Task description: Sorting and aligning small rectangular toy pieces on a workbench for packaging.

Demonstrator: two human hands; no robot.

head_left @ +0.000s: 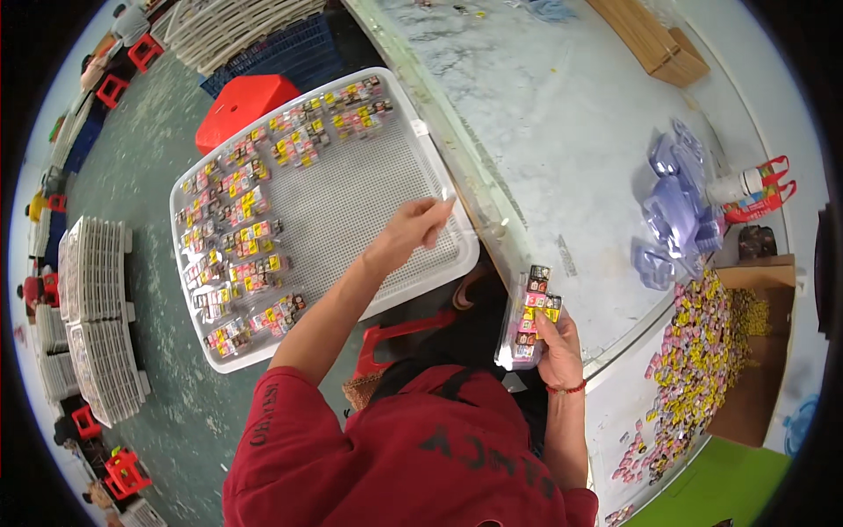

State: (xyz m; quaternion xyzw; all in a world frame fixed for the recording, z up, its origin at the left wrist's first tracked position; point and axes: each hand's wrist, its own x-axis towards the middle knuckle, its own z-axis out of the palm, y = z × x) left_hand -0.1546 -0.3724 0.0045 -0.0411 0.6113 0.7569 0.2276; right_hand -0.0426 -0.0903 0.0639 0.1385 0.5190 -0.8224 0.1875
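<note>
Gripping clear packs (529,327) lower right of centre between thumb and fingers of the right hand (560,344), holding the left hand (414,228), fingers curled, cannot tell if pinching anything, over the white tray (338,202) mid-frame.

On our table (544,132) we see purple plastic (672,211) and small pieces (685,378); our tray (342,193) bears packs (250,239) in rows.

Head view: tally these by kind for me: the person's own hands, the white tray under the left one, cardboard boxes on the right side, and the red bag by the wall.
Left hand and right hand: 2
White tray: 1
Cardboard boxes: 2
Red bag: 1
Total: 6
</note>
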